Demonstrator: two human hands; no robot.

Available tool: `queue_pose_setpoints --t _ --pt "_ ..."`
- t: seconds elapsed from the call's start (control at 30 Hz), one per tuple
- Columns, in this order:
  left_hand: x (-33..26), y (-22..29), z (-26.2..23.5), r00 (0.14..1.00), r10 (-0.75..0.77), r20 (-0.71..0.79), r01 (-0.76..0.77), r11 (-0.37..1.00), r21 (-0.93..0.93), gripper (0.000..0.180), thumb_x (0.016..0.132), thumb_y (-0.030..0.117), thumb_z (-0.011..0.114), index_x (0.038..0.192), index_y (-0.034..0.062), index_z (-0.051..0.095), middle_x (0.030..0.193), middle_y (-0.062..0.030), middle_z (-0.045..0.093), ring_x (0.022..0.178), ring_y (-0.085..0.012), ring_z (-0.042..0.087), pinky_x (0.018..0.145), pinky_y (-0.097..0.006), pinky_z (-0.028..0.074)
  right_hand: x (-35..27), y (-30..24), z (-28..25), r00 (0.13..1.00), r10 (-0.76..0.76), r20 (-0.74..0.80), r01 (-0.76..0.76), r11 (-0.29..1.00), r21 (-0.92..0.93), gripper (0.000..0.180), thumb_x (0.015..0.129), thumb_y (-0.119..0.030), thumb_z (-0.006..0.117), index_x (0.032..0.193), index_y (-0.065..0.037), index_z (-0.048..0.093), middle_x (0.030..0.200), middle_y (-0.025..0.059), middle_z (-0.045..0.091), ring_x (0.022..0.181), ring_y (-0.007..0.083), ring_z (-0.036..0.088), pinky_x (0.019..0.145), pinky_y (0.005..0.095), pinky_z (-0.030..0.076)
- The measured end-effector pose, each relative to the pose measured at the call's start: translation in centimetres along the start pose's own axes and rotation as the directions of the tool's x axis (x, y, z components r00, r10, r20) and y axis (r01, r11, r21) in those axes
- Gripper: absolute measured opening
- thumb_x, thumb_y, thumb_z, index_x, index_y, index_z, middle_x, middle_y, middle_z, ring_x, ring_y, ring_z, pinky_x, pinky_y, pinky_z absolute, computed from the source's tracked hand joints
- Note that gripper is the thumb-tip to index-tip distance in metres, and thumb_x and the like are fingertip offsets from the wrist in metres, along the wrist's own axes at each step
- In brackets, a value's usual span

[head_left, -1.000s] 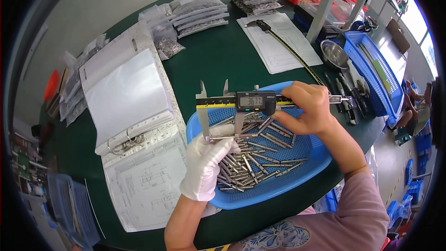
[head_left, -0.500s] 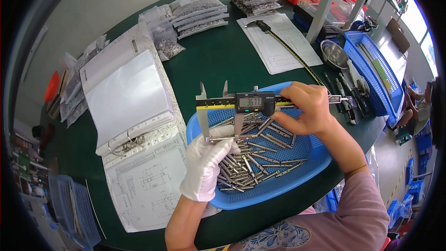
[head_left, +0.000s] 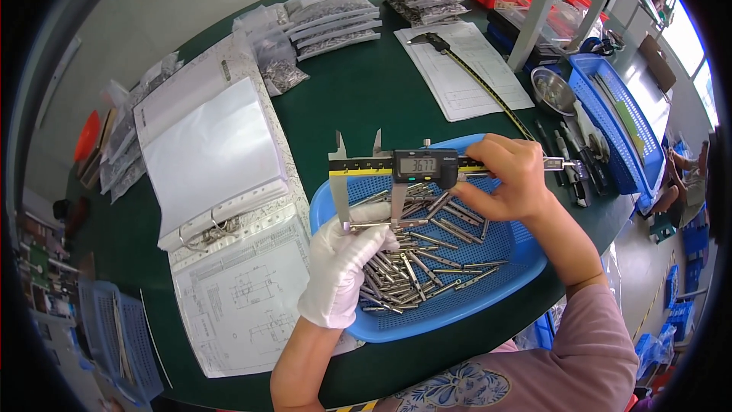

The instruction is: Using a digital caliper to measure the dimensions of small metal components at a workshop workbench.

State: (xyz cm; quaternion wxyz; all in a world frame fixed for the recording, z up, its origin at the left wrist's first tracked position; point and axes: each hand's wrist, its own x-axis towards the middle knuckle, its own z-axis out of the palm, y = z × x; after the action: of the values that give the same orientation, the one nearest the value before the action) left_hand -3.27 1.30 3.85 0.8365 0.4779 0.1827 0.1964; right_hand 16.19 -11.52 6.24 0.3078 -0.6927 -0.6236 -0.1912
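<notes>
While pinching a metal pin (head_left: 371, 223), gloved left fingers (head_left: 375, 238), caliper (head_left: 415, 166) alongside.

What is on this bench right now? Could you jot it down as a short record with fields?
left hand: gloved left hand pinches a metal pin between the caliper jaws
right hand: bare right hand grips the digital caliper by its slider
tray: blue mesh basket with a heap of metal pins
left of tray: open ring binder, a drawing sheet
far side: bagged parts, paper sheet
surface: green table
</notes>
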Motion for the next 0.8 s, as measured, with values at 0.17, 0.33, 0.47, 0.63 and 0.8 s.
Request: queue_pose_setpoints --t 0.17,0.33,0.47,0.63,0.8 --pt "0.1 1.0 0.0 0.998 -0.065 0.027 0.065 0.998 0.021 0.025 0.081 0.010 0.055 0.101 -0.0054 0.054 0.084 -0.0060 0.057 0.076 -0.0104 0.052 0.072 -0.024 0.043 0.3 -0.1 0.5 1.000 0.007 0.007 -0.007 0.999 0.042 0.027 0.059 -0.021 0.070 0.073 -0.002 0.057 0.056 0.0081 0.049 0.044 0.0218 0.049 0.040 0.0294 0.036" --pt "0.6 1.1 0.6 0.996 -0.032 0.087 0.031 0.999 0.010 0.022 0.080 0.009 0.055 0.098 -0.0048 0.055 0.083 -0.0065 0.056 0.075 -0.0098 0.051 0.069 -0.023 0.042 -0.2 0.3 -0.1 1.000 0.027 -0.002 -0.027 0.998 0.060 0.028 0.064 -0.021 0.066 0.076 0.002 0.054 0.058 0.0075 0.045 0.045 0.0150 0.038 0.041 0.0245 0.029" --pt "0.6 0.7 0.1 0.998 -0.035 0.047 0.038 0.997 -0.060 0.018 0.079 0.005 0.056 0.094 -0.0047 0.056 0.079 -0.0060 0.057 0.068 -0.0085 0.051 0.063 -0.021 0.043 -0.3 0.1 0.9 0.998 0.063 0.027 -0.065 0.995 0.073 0.029 0.065 -0.022 0.065 0.077 0.002 0.053 0.058 0.0059 0.044 0.045 0.0132 0.036 0.041 0.0241 0.027" --pt "0.5 0.3 0.1 0.998 -0.007 0.057 0.011 0.997 -0.076 0.017 0.079 0.004 0.056 0.094 -0.0046 0.056 0.079 -0.0062 0.057 0.069 -0.0085 0.051 0.064 -0.021 0.043 -0.3 0.0 0.8 0.999 0.037 0.016 -0.038 0.997 0.061 0.028 0.066 -0.022 0.064 0.076 0.001 0.053 0.058 0.0055 0.043 0.045 0.0128 0.035 0.041 0.0238 0.027" --pt "0.5 0.4 0.2 0.999 -0.004 0.052 0.008 0.997 -0.078 0.017 0.079 0.005 0.056 0.094 -0.0045 0.056 0.079 -0.0060 0.057 0.070 -0.0086 0.051 0.064 -0.021 0.043 -0.3 0.0 0.6 0.999 0.039 0.022 -0.040 0.998 0.056 0.028 0.066 -0.021 0.065 0.077 0.001 0.053 0.058 0.0051 0.043 0.045 0.0121 0.035 0.041 0.0236 0.026"
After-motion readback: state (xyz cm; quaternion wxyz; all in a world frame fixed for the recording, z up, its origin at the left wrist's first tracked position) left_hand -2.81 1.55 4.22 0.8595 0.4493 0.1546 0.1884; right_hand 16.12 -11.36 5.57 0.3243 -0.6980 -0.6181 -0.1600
